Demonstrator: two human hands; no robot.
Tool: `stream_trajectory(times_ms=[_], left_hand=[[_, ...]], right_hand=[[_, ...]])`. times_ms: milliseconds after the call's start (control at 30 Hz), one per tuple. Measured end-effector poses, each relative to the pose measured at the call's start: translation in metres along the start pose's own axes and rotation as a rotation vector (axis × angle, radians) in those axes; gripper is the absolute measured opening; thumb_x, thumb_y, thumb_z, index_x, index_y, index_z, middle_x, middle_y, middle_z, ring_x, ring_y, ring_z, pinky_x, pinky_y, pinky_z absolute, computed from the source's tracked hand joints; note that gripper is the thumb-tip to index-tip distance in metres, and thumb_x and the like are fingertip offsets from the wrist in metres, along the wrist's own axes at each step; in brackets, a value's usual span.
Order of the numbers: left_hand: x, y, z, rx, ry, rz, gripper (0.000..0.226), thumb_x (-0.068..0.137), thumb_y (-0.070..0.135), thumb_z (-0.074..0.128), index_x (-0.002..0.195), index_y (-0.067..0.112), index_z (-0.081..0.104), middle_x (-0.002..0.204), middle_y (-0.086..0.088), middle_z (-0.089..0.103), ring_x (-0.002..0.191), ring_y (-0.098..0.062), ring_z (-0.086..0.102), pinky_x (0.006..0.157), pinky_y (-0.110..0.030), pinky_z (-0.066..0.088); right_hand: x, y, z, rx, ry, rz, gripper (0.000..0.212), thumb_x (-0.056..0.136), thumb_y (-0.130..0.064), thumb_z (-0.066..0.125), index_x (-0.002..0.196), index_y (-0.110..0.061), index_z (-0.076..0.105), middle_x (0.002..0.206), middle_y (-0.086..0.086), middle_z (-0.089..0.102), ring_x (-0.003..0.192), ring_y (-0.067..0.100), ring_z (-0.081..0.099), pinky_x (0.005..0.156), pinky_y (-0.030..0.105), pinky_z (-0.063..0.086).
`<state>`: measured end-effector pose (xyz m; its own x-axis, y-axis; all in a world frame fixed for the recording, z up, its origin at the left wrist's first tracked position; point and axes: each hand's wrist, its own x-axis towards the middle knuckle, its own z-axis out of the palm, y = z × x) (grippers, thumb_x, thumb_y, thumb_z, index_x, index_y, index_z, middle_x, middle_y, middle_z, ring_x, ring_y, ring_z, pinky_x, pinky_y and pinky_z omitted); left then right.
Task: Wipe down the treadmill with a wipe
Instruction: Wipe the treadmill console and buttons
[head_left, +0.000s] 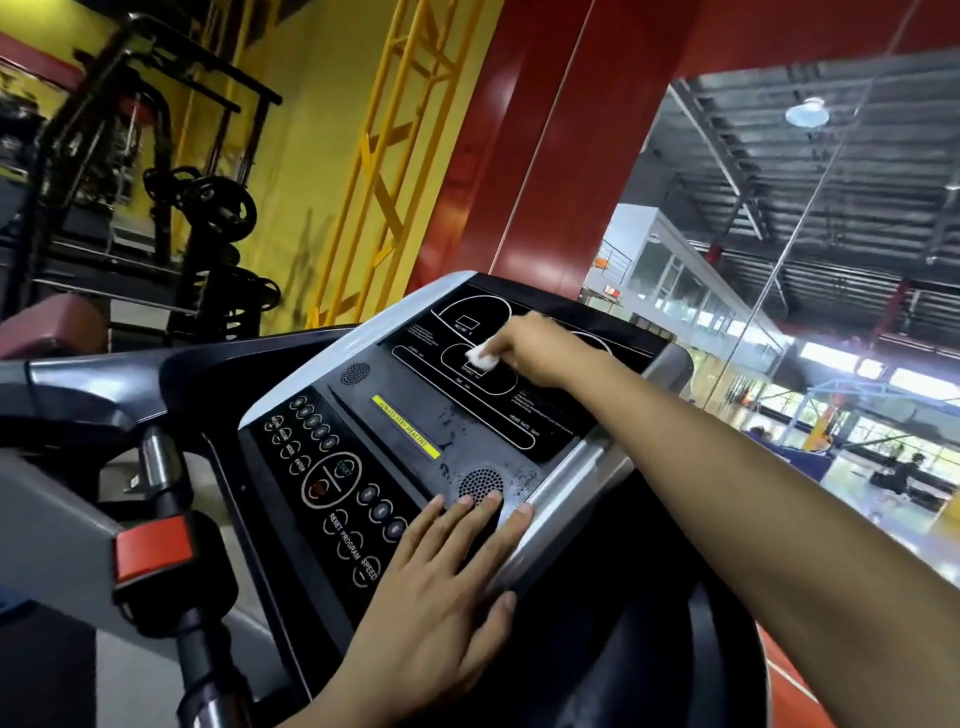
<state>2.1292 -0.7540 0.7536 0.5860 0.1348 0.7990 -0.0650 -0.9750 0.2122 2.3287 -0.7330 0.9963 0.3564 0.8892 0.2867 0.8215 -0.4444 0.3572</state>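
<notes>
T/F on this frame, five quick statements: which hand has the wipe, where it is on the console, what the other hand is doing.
1. The right hand pinches the small white wipe. True.
2. The wipe is on the glossy black display panel of the treadmill console. True.
3. The left hand grips the red clip on the handlebar. False: it lies flat, fingers straight, on the console's lower edge near the round speaker grille; the red clip is untouched.
4. The wipe covers the yellow label strip. False: the yellow label strip is uncovered, nearer the person than the wipe.
5. Both hands hold wipes. False: only the right does.
</notes>
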Motion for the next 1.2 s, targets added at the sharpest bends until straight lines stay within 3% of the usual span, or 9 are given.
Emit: stream_trajectory(times_ms=[67,200,333,467,600,767,1033,1133,1200], left_hand=[[0.000,0.000,0.000,0.001,0.004,-0.002,0.069,0.097,0.046,0.045,0.162,0.034,0.024,0.162,0.005,0.039,0.149,-0.017,0.038,0.122,-0.043,0.020],[-0.001,0.000,0.003,-0.026,0.027,-0.006,0.071,0.094,0.045,0.048,0.161,0.034,0.027,0.161,0.006,0.039,0.148,-0.017,0.039,0.120,-0.045,0.024],[-0.001,-0.001,0.006,-0.037,0.033,-0.002,0.072,0.093,0.044,0.049,0.161,0.035,0.026,0.162,0.007,0.038,0.148,-0.016,0.039,0.119,-0.046,0.026],[-0.001,-0.001,0.004,-0.004,0.020,-0.006,0.071,0.095,0.045,0.047,0.162,0.036,0.024,0.162,0.007,0.037,0.149,-0.016,0.037,0.122,-0.044,0.021],[-0.001,0.001,0.003,-0.019,0.018,-0.011,0.069,0.095,0.046,0.046,0.161,0.035,0.026,0.162,0.007,0.038,0.149,-0.016,0.037,0.121,-0.045,0.022],[-0.002,0.001,0.001,-0.014,0.020,-0.019,0.070,0.096,0.045,0.047,0.161,0.036,0.025,0.162,0.008,0.037,0.149,-0.014,0.036,0.123,-0.044,0.020],[-0.002,0.002,0.000,0.014,0.010,-0.022,0.066,0.098,0.045,0.043,0.161,0.032,0.027,0.162,0.005,0.038,0.147,-0.018,0.039,0.124,-0.045,0.019],[-0.002,0.003,-0.001,0.009,0.011,-0.024,0.066,0.098,0.044,0.043,0.161,0.032,0.027,0.161,0.005,0.039,0.147,-0.018,0.039,0.124,-0.045,0.019],[-0.002,0.002,0.001,0.004,0.021,-0.025,0.066,0.098,0.043,0.043,0.161,0.033,0.027,0.161,0.006,0.039,0.147,-0.017,0.039,0.124,-0.045,0.019]], right_hand=[[0.006,0.001,0.000,-0.032,-0.030,-0.093,0.035,0.089,-0.010,0.059,0.113,-0.030,0.076,0.112,0.011,0.073,0.100,0.036,0.068,0.087,0.038,0.054],[0.001,0.033,-0.025,-0.160,0.086,0.159,0.025,0.083,-0.003,0.055,0.084,-0.027,0.061,0.085,0.017,0.049,0.077,0.032,0.048,0.058,0.032,0.032],[0.010,0.048,-0.015,-0.035,0.271,0.301,0.032,0.086,0.005,0.056,0.106,-0.013,0.075,0.098,0.019,0.066,0.097,0.040,0.066,0.080,0.037,0.049],[0.011,0.018,0.007,0.020,0.083,0.044,0.043,0.088,-0.006,0.055,0.118,-0.030,0.074,0.120,0.014,0.071,0.108,0.036,0.066,0.095,0.038,0.053],[0.001,0.036,-0.011,-0.091,0.098,0.084,0.023,0.087,-0.009,0.059,0.098,-0.023,0.073,0.100,0.013,0.068,0.090,0.033,0.065,0.069,0.032,0.044],[-0.014,0.084,-0.023,-0.054,0.310,0.347,0.029,0.087,-0.002,0.056,0.110,-0.006,0.073,0.110,0.026,0.066,0.101,0.040,0.064,0.086,0.038,0.049],[-0.044,0.025,-0.011,-0.062,0.021,-0.046,0.041,0.084,-0.005,0.053,0.109,-0.027,0.076,0.108,0.012,0.071,0.096,0.035,0.065,0.083,0.038,0.053],[-0.054,0.043,-0.033,-0.166,0.105,0.141,0.023,0.073,-0.008,0.053,0.084,-0.016,0.071,0.090,0.033,0.056,0.084,0.041,0.063,0.069,0.034,0.040],[-0.058,0.061,-0.038,-0.132,0.190,0.273,0.034,0.071,0.000,0.056,0.099,-0.006,0.074,0.102,0.034,0.061,0.095,0.045,0.066,0.067,0.037,0.041]])
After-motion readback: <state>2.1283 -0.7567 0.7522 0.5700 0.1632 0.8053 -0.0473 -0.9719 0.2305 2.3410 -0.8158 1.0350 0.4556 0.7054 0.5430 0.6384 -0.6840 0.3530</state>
